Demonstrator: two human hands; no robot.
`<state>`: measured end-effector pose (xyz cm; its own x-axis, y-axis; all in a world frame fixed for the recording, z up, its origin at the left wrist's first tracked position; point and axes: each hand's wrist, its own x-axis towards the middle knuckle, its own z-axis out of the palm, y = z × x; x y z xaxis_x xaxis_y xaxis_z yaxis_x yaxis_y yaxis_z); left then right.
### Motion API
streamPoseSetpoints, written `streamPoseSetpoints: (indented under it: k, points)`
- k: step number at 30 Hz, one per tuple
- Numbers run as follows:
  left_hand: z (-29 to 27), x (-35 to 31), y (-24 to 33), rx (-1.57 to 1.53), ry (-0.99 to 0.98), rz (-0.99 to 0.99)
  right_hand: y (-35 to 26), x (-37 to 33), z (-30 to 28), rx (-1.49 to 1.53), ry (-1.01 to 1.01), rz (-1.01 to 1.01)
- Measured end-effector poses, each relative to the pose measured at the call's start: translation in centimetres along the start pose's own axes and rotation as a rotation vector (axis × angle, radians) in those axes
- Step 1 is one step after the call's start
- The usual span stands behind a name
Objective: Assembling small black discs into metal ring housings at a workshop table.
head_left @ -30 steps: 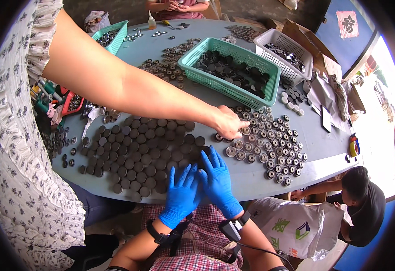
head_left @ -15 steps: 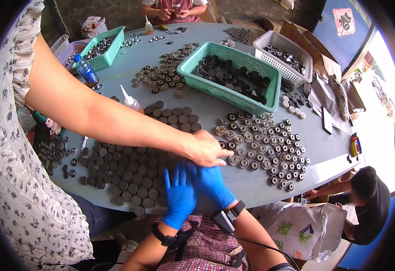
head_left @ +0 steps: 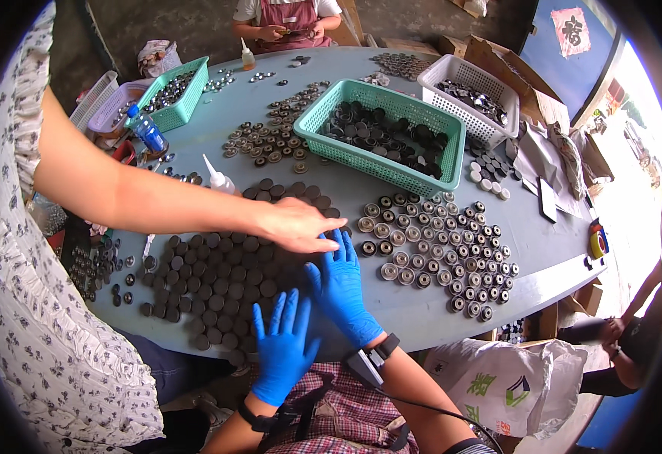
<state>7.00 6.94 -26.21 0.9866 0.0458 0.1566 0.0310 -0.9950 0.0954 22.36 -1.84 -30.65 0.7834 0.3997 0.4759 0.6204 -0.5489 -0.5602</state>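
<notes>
Gloved hands on dark discs at the bench (head_left: 422, 318)
Left hand (head_left: 284, 349) and right hand (head_left: 340, 284) lie flat, fingers spread, on dark discs (head_left: 217, 272); a co-worker's bare hand (head_left: 295, 225) presses at twelve o'clock.

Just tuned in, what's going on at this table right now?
Both blue-gloved hands, left hand and right hand, lie flat on a patch of dark round caps on the grey table. A co-worker's bare hand presses the same patch from the left. Ring-shaped parts lie to the right, a green basket behind.
</notes>
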Motion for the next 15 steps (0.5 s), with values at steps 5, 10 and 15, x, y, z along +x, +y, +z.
streamPoseSetpoints:
  k: [5,10,15]
  points:
    - [0.7,-1.9,-2.7,0.002,-0.020,-0.048,-0.6,1.3,1.5,-0.144,-0.020,0.152]
    - [1.2,-1.1,-3.4,-0.007,-0.022,-0.055,-0.2,3.4,3.2,-0.156,-0.002,0.185]
    - [2.0,-0.7,-3.8,0.050,-0.033,-0.059,0.5,6.1,5.0,-0.117,-0.036,0.115]
